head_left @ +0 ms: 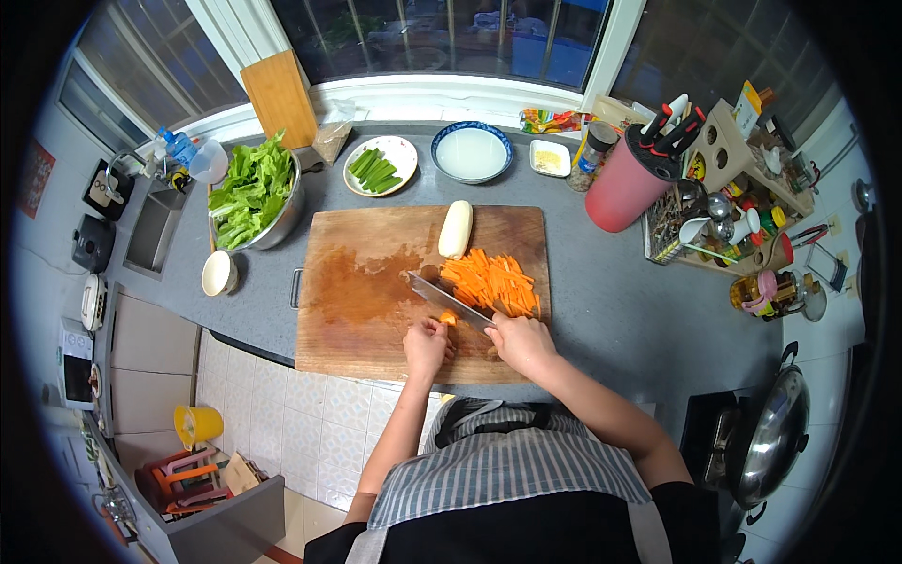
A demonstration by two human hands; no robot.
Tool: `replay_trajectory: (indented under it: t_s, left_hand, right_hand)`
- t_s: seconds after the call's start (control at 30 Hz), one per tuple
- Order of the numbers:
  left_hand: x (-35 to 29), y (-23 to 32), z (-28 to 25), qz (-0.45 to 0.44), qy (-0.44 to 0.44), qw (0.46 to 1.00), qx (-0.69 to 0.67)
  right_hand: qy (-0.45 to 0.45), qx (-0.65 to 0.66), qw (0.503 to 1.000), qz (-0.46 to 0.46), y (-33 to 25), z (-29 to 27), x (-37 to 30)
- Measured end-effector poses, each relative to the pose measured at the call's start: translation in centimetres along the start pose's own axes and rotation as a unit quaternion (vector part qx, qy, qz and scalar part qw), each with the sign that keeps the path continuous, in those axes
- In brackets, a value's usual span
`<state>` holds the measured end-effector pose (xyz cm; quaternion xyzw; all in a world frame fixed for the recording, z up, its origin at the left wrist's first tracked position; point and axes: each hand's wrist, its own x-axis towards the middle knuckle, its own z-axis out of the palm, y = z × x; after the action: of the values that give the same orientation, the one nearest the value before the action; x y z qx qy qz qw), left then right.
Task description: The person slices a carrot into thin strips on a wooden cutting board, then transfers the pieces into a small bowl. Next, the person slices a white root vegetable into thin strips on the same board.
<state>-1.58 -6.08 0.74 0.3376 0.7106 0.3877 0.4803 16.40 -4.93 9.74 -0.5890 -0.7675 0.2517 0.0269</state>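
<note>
Board: a brown rectangular wooden cutting board [348, 329] lay on the grey counter [601, 301], wet patches darkening its left half.
Right hand: my right hand [521, 343] had its fingers wrapped around the handle of a broad steel-bladed knife [451, 300]; blade slanted away from me, toward the left.
Left hand: my left hand [427, 348] was at a small orange carrot piece [449, 319], fingers curled and drawn together; could not tell whether they pinched it.
Carrot: the piece sat over the board on the near side of the blade; a loose heap of thin orange carrot strips [498, 282] lay on the far side.
White root: a pale, smooth cylindrical root [457, 229] lay just beyond the strips, reaching the board's far edge.
Far counter: a round white plate [409, 162] of green cut stalks [374, 171], a round blue-rimmed bowl [474, 178], a small square white dish [549, 173].
Left counter: a silvery metal bowl [284, 218] was heaped with green leaves [252, 188].
</note>
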Motion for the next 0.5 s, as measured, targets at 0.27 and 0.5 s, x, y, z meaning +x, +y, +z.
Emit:
replay_trajectory:
  t_s: [0.27, 0.5]
  left_hand:
    - [1.6, 0.5, 0.9, 0.098, -0.007, 0.97, 0.223]
    - [1.7, 1.6, 0.4, 0.012, -0.041, 0.993, 0.107]
  right_hand:
    - [-0.004, -0.027, 1.0, -0.013, -0.6, -0.7, 0.2]
    - [0.002, -0.023, 1.0, 0.001, -0.9, -1.0, 0.2]
